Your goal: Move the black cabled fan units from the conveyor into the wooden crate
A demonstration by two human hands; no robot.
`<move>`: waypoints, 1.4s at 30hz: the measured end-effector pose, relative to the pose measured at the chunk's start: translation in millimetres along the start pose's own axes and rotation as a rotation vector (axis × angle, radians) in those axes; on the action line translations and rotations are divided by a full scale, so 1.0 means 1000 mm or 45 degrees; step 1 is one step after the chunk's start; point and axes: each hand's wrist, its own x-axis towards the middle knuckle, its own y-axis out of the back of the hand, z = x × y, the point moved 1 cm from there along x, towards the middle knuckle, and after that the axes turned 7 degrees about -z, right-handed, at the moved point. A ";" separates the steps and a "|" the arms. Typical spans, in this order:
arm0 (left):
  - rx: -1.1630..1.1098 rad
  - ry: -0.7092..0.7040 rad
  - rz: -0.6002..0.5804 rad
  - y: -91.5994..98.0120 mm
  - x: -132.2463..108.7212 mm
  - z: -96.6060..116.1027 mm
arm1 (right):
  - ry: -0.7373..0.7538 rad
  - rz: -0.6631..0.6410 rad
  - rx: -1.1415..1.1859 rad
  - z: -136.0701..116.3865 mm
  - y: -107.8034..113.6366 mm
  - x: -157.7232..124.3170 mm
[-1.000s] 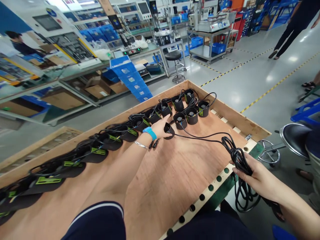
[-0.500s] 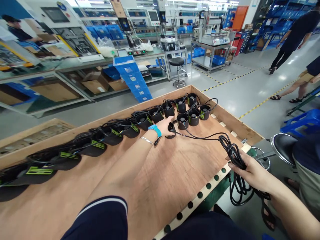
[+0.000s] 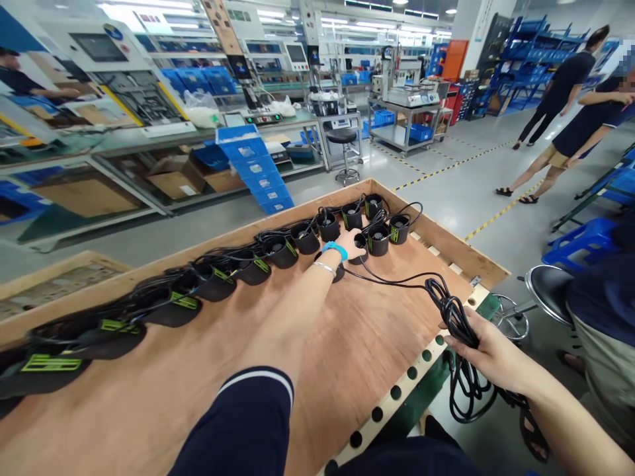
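Note:
My left hand (image 3: 351, 245), with a blue band at the wrist, has its fingers on a black cylindrical fan unit (image 3: 360, 251) in the front row. Another black unit (image 3: 339, 272) is partly hidden under my left wrist. My right hand (image 3: 489, 350) is closed round a looped bundle of black cable (image 3: 454, 314) at the tray's right edge. Loops hang below it, and two cable strands run left over the wood to the units. Several more black units with green markings (image 3: 280, 251) stand in a long row along the back wall of the wooden tray (image 3: 317, 370).
Blue stacked bins (image 3: 258, 168) stand behind the tray. A round stool (image 3: 550, 295) and a blue stool (image 3: 580, 244) are at the right. Two people (image 3: 560, 86) are in the aisle, and a seated person is at the far left.
My left hand has moved right, from the nearer unit to the neighbouring one in the front row. My right hand still holds the cable bundle. The view has shifted slightly.

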 end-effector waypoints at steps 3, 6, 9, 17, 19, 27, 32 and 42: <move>0.018 0.024 0.043 0.000 0.000 -0.003 | -0.003 -0.004 0.021 -0.001 -0.002 0.000; 0.041 0.058 0.051 0.009 -0.004 -0.003 | 0.013 0.006 0.022 -0.003 0.000 0.002; -0.060 0.142 0.297 0.021 -0.033 0.006 | 0.045 0.006 0.041 -0.005 0.005 0.004; -1.662 -0.437 -0.038 -0.074 -0.230 0.143 | 0.042 0.122 0.464 -0.029 -0.002 0.037; -1.904 -0.461 -0.126 -0.099 -0.248 0.177 | 0.073 0.127 0.533 -0.038 -0.014 0.053; -2.277 -0.013 -0.635 -0.062 -0.264 0.141 | 0.192 -0.026 0.114 -0.048 -0.010 0.045; -2.027 -0.114 -0.877 -0.031 -0.279 0.115 | 0.630 0.232 -0.847 -0.050 -0.014 0.030; -1.786 0.003 -0.062 -0.011 -0.355 0.026 | 0.895 0.070 -1.474 -0.076 0.027 0.163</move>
